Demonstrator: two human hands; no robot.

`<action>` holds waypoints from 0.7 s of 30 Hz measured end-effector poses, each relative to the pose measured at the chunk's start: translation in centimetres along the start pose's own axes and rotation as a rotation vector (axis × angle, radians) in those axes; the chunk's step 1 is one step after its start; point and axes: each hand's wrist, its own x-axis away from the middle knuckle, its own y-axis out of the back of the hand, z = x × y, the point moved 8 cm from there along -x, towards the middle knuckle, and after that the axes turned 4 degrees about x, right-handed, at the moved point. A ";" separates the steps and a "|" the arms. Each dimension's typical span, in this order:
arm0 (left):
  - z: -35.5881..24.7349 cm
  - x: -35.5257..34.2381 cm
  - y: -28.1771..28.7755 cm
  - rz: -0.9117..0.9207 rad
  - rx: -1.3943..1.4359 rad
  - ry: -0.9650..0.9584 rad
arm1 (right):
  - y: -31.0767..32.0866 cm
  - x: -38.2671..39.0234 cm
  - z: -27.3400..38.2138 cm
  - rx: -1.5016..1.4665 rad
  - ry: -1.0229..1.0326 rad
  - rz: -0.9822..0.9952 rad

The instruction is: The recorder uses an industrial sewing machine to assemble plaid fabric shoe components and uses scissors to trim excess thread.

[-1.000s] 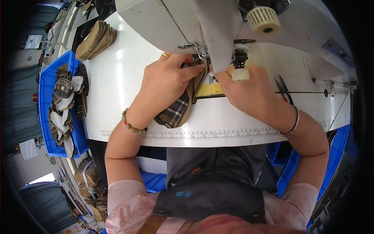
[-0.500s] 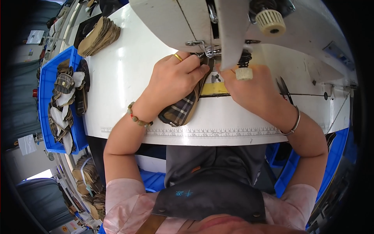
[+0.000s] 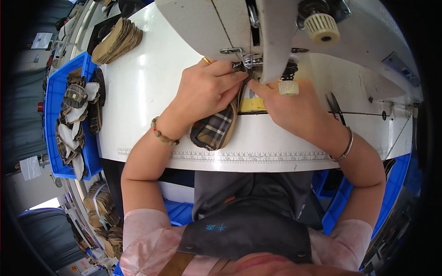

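My left hand (image 3: 207,89) is closed on a brown plaid fabric piece with a zipper (image 3: 212,131), its fingertips close by the presser foot (image 3: 248,63) of a white sewing machine (image 3: 202,27). My right hand (image 3: 290,108) is bent beside it, index fingertip pressing the zipper edge just below the foot; its other fingers are partly hidden by the machine. A yellow strip (image 3: 253,105) lies on the machine bed between both hands.
A blue tray (image 3: 54,106) of plaid pieces stands left. A stack of tan pieces (image 3: 115,39) lies upper left, scissors (image 3: 336,108) right of my right hand. A printed ruler (image 3: 276,158) runs along the white table's (image 3: 142,96) front edge, with more blue bins (image 3: 179,211) below.
My left hand and the plaid piece have shifted slightly right. My right index finger has moved in against the zipper edge.
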 end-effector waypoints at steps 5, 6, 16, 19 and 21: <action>0.7 -0.2 -0.1 -0.012 0.160 0.083 | -0.1 0.0 0.1 -0.010 -0.011 0.015; 0.7 -0.2 -0.1 0.001 0.171 0.094 | -0.3 0.0 0.0 -0.009 -0.013 0.015; -0.2 -0.8 -0.1 0.058 0.109 0.133 | -0.8 0.1 -0.5 -0.043 -0.018 -0.014; -0.2 -0.9 0.0 0.071 0.087 0.154 | -0.8 0.1 -0.7 -0.029 -0.009 -0.025; -0.1 -0.9 -0.1 0.064 0.085 0.157 | -0.8 0.0 -0.7 -0.005 -0.002 -0.032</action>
